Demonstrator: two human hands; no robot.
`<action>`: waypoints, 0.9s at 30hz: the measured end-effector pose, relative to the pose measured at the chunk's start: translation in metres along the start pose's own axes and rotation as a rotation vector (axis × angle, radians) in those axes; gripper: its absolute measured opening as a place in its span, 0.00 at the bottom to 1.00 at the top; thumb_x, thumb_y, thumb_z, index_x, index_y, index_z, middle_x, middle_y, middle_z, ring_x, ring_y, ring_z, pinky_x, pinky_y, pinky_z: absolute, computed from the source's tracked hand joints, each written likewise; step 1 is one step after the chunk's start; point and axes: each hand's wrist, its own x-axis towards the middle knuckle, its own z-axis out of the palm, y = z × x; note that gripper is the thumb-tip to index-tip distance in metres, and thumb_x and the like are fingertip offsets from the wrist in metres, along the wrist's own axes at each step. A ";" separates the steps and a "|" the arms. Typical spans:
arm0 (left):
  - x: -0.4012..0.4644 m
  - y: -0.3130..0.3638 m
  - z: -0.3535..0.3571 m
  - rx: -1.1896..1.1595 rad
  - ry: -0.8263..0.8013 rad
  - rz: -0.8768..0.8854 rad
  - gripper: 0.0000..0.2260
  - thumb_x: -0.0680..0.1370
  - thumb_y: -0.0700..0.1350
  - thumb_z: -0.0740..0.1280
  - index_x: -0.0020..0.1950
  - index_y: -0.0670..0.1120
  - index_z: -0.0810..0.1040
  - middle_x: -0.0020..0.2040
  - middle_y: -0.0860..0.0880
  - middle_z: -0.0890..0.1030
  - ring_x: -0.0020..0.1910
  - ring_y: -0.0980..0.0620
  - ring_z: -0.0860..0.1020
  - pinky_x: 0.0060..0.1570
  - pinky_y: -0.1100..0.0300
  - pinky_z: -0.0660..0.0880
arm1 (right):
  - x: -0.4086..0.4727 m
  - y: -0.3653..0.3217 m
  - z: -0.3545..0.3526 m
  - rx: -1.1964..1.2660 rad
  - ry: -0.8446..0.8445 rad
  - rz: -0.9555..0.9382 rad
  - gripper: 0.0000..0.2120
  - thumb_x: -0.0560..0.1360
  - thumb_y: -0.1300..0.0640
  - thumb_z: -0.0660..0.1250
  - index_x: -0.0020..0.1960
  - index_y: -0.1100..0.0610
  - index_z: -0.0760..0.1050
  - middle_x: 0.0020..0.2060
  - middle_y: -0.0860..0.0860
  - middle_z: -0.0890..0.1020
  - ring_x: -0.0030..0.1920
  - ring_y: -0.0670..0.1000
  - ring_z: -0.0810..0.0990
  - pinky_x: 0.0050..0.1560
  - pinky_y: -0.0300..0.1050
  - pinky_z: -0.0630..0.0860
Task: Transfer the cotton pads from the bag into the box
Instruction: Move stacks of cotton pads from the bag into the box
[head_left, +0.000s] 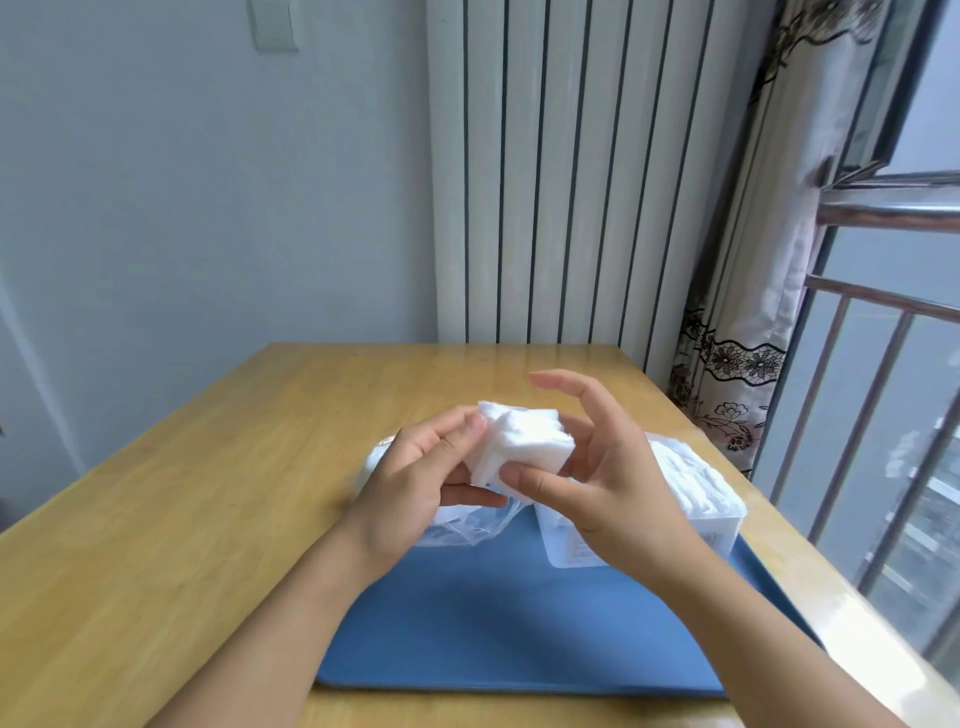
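We see both hands pinching the pad stack (511, 449), left hand (415, 478) & right hand (608, 467) fingers closed on it, w/ box (701, 499) just right, nearer the right hand.

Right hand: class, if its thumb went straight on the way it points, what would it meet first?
The right hand points its thumb leftward; it already touches the cotton pads, with the left hand likely behind.
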 end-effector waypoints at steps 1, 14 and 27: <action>0.001 -0.001 0.000 -0.037 0.024 -0.028 0.17 0.80 0.54 0.61 0.60 0.48 0.83 0.55 0.41 0.85 0.50 0.44 0.85 0.49 0.52 0.82 | 0.000 0.000 0.001 -0.015 0.008 -0.007 0.30 0.70 0.64 0.79 0.66 0.46 0.73 0.44 0.52 0.81 0.39 0.47 0.80 0.42 0.41 0.76; 0.002 0.002 0.000 -0.177 0.009 -0.258 0.18 0.78 0.53 0.65 0.61 0.44 0.82 0.53 0.38 0.85 0.46 0.38 0.85 0.41 0.54 0.82 | 0.001 0.003 -0.003 -0.359 0.044 -0.214 0.17 0.70 0.62 0.79 0.55 0.46 0.85 0.63 0.46 0.75 0.62 0.48 0.76 0.59 0.31 0.71; 0.006 -0.010 0.001 -0.150 0.104 -0.212 0.11 0.82 0.45 0.65 0.62 0.47 0.83 0.56 0.40 0.85 0.48 0.43 0.85 0.46 0.53 0.83 | -0.002 -0.008 -0.006 -0.203 0.006 -0.134 0.10 0.66 0.59 0.78 0.44 0.49 0.81 0.39 0.47 0.85 0.42 0.50 0.81 0.44 0.41 0.75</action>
